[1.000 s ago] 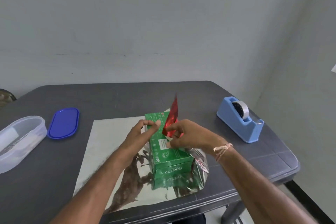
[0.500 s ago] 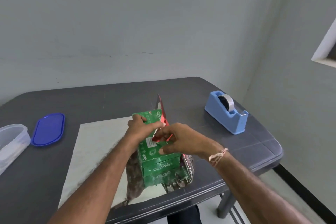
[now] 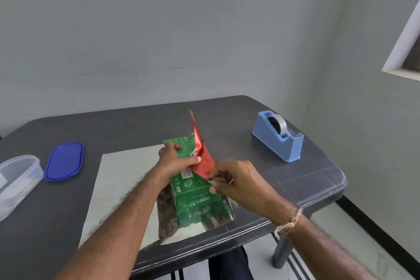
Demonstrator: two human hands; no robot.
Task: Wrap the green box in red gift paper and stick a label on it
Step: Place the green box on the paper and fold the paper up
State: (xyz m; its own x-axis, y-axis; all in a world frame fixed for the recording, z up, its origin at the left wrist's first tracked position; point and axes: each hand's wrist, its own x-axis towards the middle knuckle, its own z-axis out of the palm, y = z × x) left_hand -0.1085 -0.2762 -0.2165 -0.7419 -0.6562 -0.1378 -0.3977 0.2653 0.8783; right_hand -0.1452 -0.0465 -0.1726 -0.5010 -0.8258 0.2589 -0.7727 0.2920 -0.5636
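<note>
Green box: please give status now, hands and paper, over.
Left hand grips green box top. Right hand pinches red gift paper flap against box side. Box mostly bare. Tape dispenser apart, right side.

The gift paper [image 3: 127, 179] is thin foil: inner face silver, mirror-glossy; raised flap [image 3: 203, 161] glossy red. The green box [image 3: 193, 188] is smooth printed card with a light sheen. The table [image 3: 295, 177] is dark matt plastic with moulded grid lines. At right, the tape dispenser [image 3: 288, 145] is smooth pale-blue plastic. At left, the lid [image 3: 64, 161] is glossy blue plastic, the container [image 3: 22, 179] translucent plastic.
</note>
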